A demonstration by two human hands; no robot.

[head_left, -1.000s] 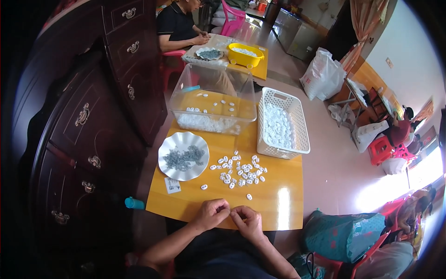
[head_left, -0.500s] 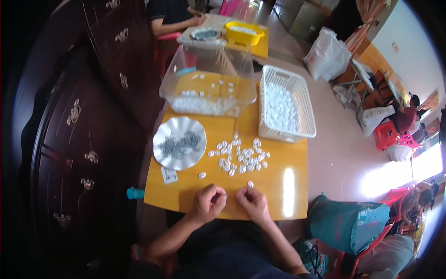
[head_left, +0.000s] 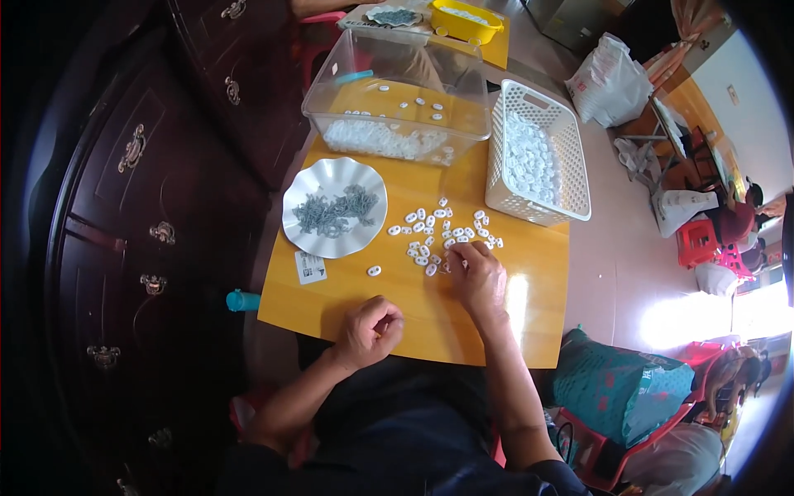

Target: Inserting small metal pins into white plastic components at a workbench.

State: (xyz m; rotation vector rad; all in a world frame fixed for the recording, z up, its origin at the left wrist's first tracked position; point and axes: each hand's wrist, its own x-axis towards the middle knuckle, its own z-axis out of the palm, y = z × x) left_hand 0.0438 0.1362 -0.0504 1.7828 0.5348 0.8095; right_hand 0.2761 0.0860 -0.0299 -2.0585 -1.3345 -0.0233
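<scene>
Small white oval pieces (head_left: 420, 227), each with dark marks, lie in a loose group on the yellow table (head_left: 413, 322). My right hand (head_left: 481, 281) reaches to the near edge of this group, thumb and fingers pinched together among the pieces; what is between the fingertips is hidden. Nearer the table's front edge, my left hand (head_left: 370, 332) is closed, its fingers curled against the thumb, and anything inside is too small to name. One white piece (head_left: 375, 270) lies apart, beyond my left hand. A scalloped white plate (head_left: 302, 236) holds many small grey-green parts (head_left: 335, 208).
A clear plastic bin (head_left: 397, 124) with white pieces stands at the table's far side. Right of it is a white perforated basket (head_left: 538, 211) full of whitish pieces. A paper label (head_left: 311, 268) lies by the plate. Dark drawers (head_left: 124, 207) rise at left; a teal bag (head_left: 620, 388) sits at right.
My right hand has moved forward from beside my left hand to the white pieces. The left hand stays closed near the front edge. The whole view has shifted.
</scene>
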